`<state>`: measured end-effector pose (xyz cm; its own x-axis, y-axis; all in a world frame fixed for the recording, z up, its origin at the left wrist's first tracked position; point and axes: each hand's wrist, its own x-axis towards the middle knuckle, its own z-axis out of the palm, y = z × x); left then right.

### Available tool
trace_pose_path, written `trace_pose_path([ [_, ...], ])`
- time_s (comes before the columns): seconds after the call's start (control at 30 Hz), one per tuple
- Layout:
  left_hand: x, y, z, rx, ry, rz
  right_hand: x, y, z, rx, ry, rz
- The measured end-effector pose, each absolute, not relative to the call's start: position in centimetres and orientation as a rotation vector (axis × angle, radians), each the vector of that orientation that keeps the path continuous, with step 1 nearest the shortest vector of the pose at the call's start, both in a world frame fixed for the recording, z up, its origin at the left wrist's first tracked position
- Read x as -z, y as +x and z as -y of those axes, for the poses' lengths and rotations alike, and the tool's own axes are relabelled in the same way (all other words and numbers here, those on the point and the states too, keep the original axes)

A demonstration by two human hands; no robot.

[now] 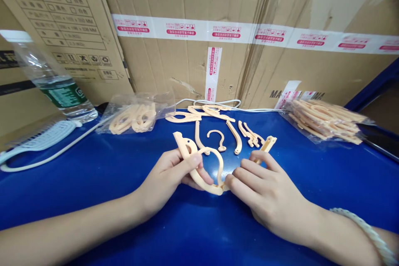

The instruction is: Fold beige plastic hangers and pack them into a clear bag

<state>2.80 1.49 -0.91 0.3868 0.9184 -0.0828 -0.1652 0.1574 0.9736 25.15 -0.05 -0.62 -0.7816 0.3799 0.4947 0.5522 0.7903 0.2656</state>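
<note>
A cream plastic folding hanger is held between both hands above the blue table. My left hand [179,168] pinches one curved hanger arm [204,181] between thumb and fingers. My right hand [264,191] is closed round the other hanger arm [268,144], whose slotted end sticks out above the fingers. A curved hook [220,162] rises between them, where the two arms meet; the right fingers partly hide that joint. Just beyond the hands lie a loose hook [222,141], two narrow arm pieces [198,135] [235,137] and several small parts [249,135].
Behind lie flat hanger pieces [183,117] and a white cable [215,102]. Bagged hanger parts sit left [134,116] and right [327,120]. A water bottle [62,87] and hairbrush [43,137] are at the left. Cardboard boxes [174,62] wall off the blue table's [199,232] back.
</note>
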Motion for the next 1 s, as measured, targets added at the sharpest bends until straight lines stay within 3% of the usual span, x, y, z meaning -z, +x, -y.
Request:
trace_pose_path([
  [0.13, 0.7, 2.9, -1.8, -0.970, 0.983, -0.884, 0.3, 25.5, 0.0, 0.675, -0.651, 2.505],
  [0.3, 0.9, 3.0, -2.0, -1.009, 0.984, -0.865, 0.2, 26.7, -1.5, 0.382, -0.752, 2.331],
  [0.53, 0.8, 3.1, -1.9, -1.027, 0.986, -0.882, 0.9, 28.1, -4.1, 0.456, -0.872, 2.392],
  [1.0, 0.6, 3.1, -1.7, -0.979, 1.036, -0.910, 1.3, 27.9, -5.3, 0.269, -0.895, 2.405],
])
